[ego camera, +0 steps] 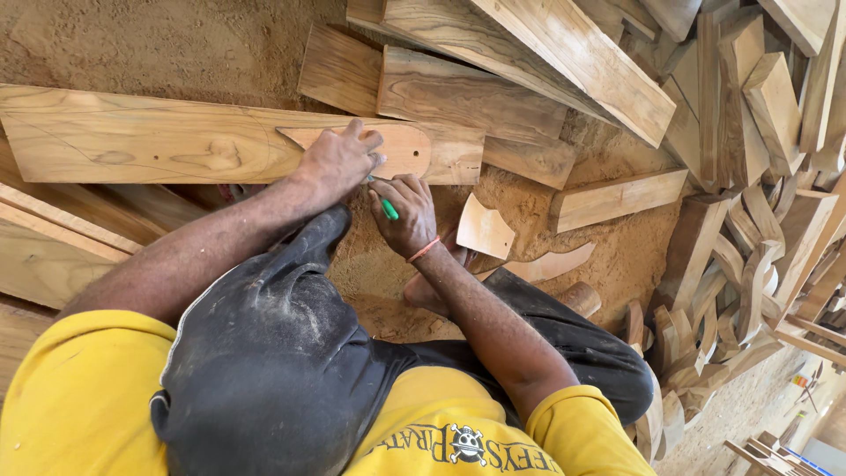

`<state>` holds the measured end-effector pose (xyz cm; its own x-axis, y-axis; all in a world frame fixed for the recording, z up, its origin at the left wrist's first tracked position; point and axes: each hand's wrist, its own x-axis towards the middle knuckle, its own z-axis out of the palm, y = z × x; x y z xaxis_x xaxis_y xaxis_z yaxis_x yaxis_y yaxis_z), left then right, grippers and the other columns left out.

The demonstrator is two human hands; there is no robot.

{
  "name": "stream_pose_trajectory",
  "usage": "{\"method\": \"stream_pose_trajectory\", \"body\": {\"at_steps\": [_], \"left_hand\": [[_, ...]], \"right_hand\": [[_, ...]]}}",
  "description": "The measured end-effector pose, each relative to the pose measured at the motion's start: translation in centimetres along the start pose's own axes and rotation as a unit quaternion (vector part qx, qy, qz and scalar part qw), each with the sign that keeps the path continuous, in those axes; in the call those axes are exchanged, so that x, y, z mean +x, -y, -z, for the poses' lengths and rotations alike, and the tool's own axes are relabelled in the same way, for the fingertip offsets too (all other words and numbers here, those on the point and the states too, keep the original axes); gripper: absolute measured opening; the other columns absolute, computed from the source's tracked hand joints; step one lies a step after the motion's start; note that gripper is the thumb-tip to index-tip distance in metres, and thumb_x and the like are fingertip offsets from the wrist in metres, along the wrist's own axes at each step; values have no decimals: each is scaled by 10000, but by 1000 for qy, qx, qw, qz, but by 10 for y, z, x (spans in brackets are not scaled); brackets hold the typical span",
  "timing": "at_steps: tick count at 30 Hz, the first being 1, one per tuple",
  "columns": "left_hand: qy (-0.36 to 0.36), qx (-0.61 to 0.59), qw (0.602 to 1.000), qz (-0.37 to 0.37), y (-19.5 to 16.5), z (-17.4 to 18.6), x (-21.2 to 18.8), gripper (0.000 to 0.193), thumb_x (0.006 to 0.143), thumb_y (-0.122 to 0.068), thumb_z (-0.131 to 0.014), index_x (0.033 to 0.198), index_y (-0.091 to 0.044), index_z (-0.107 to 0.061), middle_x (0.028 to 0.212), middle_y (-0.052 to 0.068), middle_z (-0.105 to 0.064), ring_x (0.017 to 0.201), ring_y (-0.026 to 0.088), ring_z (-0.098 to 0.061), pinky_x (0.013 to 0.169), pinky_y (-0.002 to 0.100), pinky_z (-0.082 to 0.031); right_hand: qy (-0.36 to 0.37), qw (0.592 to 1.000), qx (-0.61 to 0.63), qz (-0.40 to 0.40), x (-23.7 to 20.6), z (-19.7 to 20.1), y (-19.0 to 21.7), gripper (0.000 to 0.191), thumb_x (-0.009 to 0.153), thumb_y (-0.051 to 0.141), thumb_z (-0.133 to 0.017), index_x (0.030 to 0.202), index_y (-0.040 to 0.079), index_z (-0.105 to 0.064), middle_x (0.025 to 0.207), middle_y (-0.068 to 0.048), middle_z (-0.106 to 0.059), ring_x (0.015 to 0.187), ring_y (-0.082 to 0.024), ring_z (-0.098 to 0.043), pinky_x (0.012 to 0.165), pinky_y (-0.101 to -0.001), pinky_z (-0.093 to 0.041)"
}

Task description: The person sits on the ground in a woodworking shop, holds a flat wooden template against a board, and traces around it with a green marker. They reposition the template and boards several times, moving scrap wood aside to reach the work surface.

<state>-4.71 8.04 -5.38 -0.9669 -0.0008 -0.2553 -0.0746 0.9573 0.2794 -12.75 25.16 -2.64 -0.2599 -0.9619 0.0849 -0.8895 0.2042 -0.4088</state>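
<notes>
left hand (339, 159) pressed flat, fingers spread, on curved template (397, 148) laid upon long plank (150, 141) | right hand (404, 211) closed round green pen (388, 208), tip at template's lower edge | risk: template may be nudged if pressure eases, traced line spoiled | sawdust floor (176, 44) | offcuts (758, 247) heaped at right

Sawdust floor (176, 44) all around me. Above it, heap of loose planks (529, 53). Right of heap, stack of curved cut pieces (749, 264). Below heap, short wood block (617, 198), small curved offcut (483, 231), thin curved sliver (555, 264). Far lower right of heap, maybe frames, too blurred.
</notes>
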Motion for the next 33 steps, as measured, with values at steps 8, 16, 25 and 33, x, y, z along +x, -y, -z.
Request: {"method": "stream_pose_trajectory", "body": {"at_steps": [8,16,25,33], "left_hand": [[105,45,993,-32,16,19,12,468,884,-235,-735,1327,-372,-669,1469,17,-438,1293,282,-502,751,299,-644],[128,50,988,-69,30,24,19,580,865,-254,-718,1375,-501,-596,1579,-15,-359,1351,274,-454,863,323,-625],[111,57,988,-94,38,36,18,474,897,-335,-696,1315,-551,-640,1494,-39,-483,1313,225,-494,1133,437,-407],[114,59,985,-115,49,35,18,469,839,-438,-726,1284,-569,-661,1372,-66,-541,1263,197,-512,1112,392,-410]], "right_hand": [[-16,999,26,24,5,-22,6,138,983,205,-712,1064,94,-721,961,-52,-747,974,-227,-667,908,-392,-508],[-21,999,33,20,8,-21,7,137,1025,245,-699,1092,132,-737,1023,-34,-774,969,-177,-667,890,-365,-496],[-8,999,34,4,13,-21,16,124,1010,223,-697,1085,134,-740,956,-19,-749,971,-195,-651,902,-391,-509],[21,993,71,94,29,-33,44,222,954,189,-729,1158,107,-696,1012,-54,-721,1017,-246,-648,917,-400,-492]]}}
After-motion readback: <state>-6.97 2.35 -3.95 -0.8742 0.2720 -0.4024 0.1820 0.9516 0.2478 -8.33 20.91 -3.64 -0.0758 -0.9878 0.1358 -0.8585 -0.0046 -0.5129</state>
